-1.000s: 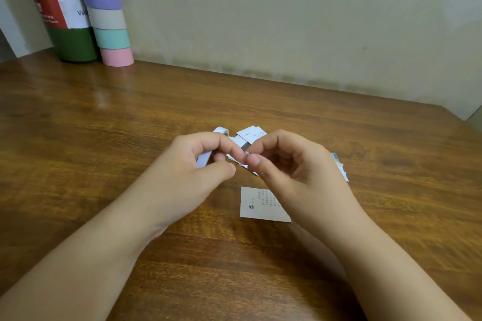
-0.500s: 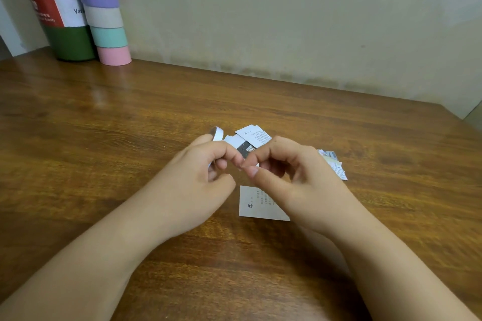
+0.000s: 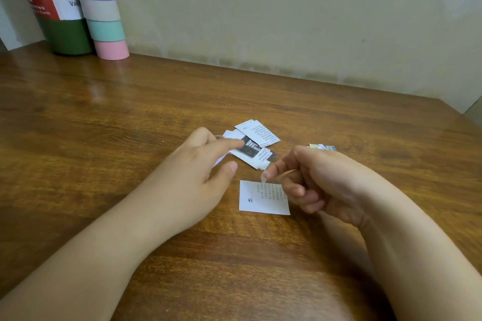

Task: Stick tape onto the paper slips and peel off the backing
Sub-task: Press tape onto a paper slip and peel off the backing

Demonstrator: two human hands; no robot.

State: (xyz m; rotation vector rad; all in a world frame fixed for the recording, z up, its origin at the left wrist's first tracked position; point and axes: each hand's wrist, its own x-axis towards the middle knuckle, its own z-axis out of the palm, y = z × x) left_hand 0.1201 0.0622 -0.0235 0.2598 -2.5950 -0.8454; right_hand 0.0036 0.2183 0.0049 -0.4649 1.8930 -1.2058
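A white printed paper slip point(image 3: 260, 199) lies flat on the wooden table point(image 3: 130, 117) between my hands. My right hand point(image 3: 320, 180) hovers over its upper right corner and pinches a short, pale piece of tape point(image 3: 264, 177) between thumb and forefinger. My left hand point(image 3: 198, 172) is just left of the slip and holds a small white tape roll point(image 3: 220, 161), mostly hidden under its fingers, with the forefinger stretched toward a pile of printed slips point(image 3: 257, 142).
A second small heap of slips point(image 3: 323, 147) peeks out behind my right hand. At the back left, against the wall, stand a green bottle point(image 3: 57, 8) and a stack of pastel rolls point(image 3: 103, 8). The table's right edge runs at the far right.
My hands, which met over the tape roll, have drawn apart. The right hand moved right and down with a torn-off piece of tape; the left stayed with the roll.
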